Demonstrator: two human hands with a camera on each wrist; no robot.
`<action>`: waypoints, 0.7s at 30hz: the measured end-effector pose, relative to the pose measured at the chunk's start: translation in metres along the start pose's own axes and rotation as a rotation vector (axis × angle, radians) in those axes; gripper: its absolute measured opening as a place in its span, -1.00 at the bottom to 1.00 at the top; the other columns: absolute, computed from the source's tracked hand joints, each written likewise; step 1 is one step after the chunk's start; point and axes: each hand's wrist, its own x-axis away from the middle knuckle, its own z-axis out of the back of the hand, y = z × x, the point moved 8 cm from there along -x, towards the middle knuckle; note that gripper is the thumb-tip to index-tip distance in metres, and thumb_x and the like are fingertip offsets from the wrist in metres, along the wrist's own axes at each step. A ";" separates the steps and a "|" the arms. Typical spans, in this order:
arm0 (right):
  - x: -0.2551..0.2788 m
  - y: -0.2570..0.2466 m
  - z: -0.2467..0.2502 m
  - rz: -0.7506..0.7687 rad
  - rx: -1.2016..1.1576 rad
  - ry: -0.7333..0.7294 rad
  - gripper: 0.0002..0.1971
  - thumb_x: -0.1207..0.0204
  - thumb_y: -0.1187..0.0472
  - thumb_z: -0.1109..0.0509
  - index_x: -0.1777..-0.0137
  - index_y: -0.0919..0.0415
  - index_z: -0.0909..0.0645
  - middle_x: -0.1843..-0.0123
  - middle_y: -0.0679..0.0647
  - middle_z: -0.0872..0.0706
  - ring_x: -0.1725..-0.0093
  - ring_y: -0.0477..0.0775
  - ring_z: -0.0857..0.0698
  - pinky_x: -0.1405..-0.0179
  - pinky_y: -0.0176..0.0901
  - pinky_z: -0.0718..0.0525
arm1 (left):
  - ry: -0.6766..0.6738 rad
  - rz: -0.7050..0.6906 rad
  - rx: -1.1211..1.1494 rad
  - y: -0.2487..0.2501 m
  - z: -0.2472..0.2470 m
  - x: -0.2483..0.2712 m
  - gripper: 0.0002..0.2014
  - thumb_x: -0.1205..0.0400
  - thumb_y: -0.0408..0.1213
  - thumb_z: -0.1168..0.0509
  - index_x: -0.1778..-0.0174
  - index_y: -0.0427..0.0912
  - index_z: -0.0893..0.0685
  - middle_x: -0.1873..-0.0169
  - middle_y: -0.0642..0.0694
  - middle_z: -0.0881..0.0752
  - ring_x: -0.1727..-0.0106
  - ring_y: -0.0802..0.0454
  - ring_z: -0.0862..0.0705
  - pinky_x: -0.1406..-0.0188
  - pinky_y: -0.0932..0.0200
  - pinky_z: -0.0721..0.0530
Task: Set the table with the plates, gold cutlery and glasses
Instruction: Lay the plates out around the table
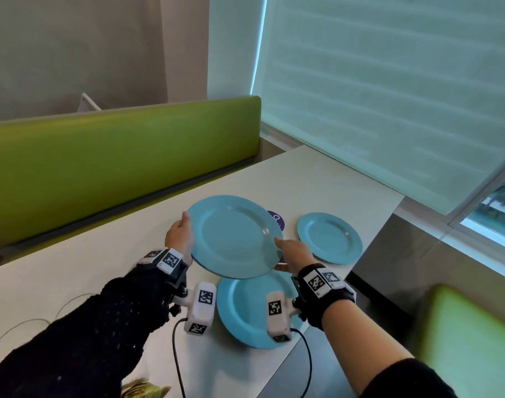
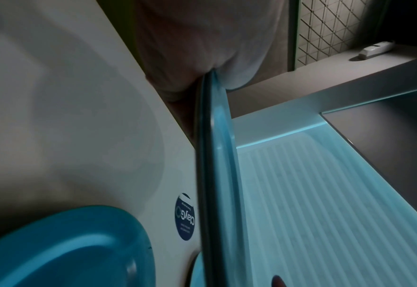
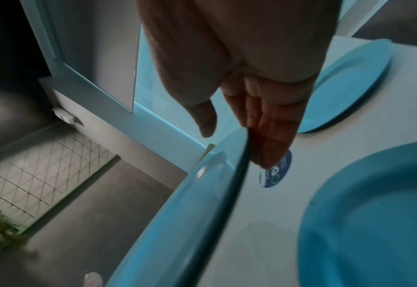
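I hold one blue plate (image 1: 234, 237) in the air above the white table (image 1: 102, 268), tilted slightly. My left hand (image 1: 182, 231) grips its left rim, thumb on top. At the right rim, my right hand (image 1: 285, 254) pinches the plate between thumb and straight fingers (image 3: 271, 126). The wrist views show the held plate edge-on (image 2: 217, 155) (image 3: 177, 213). A second blue plate (image 1: 245, 311) lies on the table just beneath it, near the front edge. The third blue plate (image 1: 329, 238) lies to the right. Gold cutlery (image 1: 142, 389) peeks in at the bottom edge.
A round dark blue sticker (image 1: 275, 218) is on the table behind the held plate. Faint clear rims, perhaps glasses (image 1: 21, 331), show at the left. A green bench (image 1: 116, 156) runs behind the table, a blind-covered window (image 1: 389, 96) is on the right, and a green seat (image 1: 475, 340) is nearby.
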 end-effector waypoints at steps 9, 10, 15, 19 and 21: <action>-0.081 -0.044 0.015 0.102 0.009 0.053 -0.82 -0.59 0.22 -0.32 0.26 0.14 -0.52 0.14 0.15 -0.66 0.14 0.15 -0.64 0.26 -0.06 -0.67 | 0.068 0.030 0.009 0.013 -0.046 -0.054 -0.46 -0.77 0.00 0.14 -0.50 -0.27 -0.40 -0.46 -0.29 -0.49 -0.44 -0.29 -0.49 -0.39 -0.08 -0.47; -0.095 -0.049 0.015 0.102 0.004 0.045 -0.80 -0.60 0.22 -0.29 0.28 0.14 -0.51 0.12 0.19 -0.65 0.15 0.17 -0.64 0.30 -0.07 -0.66 | 0.080 0.019 -0.002 0.013 -0.051 -0.065 -0.47 -0.77 -0.01 0.13 -0.49 -0.31 -0.40 -0.45 -0.32 -0.48 -0.45 -0.31 -0.48 -0.41 -0.10 -0.46; -0.151 -0.075 0.002 0.078 -0.120 -0.059 -0.76 -0.70 0.31 -0.12 0.19 0.32 -0.50 0.31 0.19 -0.53 0.38 0.12 -0.52 0.37 -0.01 -0.58 | 0.192 0.015 -0.029 0.016 -0.066 -0.109 -0.49 -0.78 -0.07 0.14 -0.50 -0.34 -0.38 -0.49 -0.34 -0.44 -0.49 -0.30 -0.43 -0.45 -0.05 -0.40; -0.200 -0.085 0.005 0.068 -0.172 -0.030 -0.82 -0.69 0.29 -0.14 -0.07 0.32 -0.56 0.21 0.18 -0.59 0.26 0.13 -0.58 0.24 0.00 -0.63 | 0.334 0.045 -0.027 0.019 -0.055 -0.139 -0.47 -0.78 -0.07 0.19 -0.51 -0.32 -0.39 -0.50 -0.32 -0.44 -0.48 -0.30 -0.43 -0.46 -0.04 -0.38; -0.223 -0.084 0.012 0.023 -0.235 0.000 -0.82 -0.69 0.30 -0.11 -0.13 0.30 -0.53 0.06 0.27 -0.63 0.14 0.21 -0.61 0.08 0.18 -0.67 | 0.417 0.075 -0.059 0.020 -0.041 -0.152 -0.46 -0.78 -0.06 0.20 -0.51 -0.32 -0.39 -0.50 -0.33 -0.43 -0.49 -0.31 -0.42 -0.47 -0.06 -0.36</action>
